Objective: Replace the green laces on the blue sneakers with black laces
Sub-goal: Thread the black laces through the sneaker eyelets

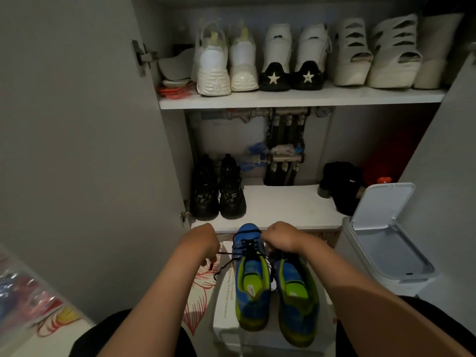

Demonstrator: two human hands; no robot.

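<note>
Two blue sneakers with lime-green lining stand side by side on a white box [222,300], toes pointing away from me. The left sneaker [251,279] carries a black lace [248,247] threaded through its eyelets. My left hand [203,240] pinches one black lace end, pulled out to the left of the shoe. My right hand [279,237] is curled at the right of the eyelets, gripping the other part of the lace. The right sneaker [296,297] is partly hidden under my right forearm; its lacing is not visible.
An open shoe cabinet faces me. Black boots [217,191] and a black item [341,184] stand on the low shelf [283,207]; white shoes fill the upper shelf [296,97]. A white bin with raised lid [386,233] stands right. Plastic packets [31,297] lie left.
</note>
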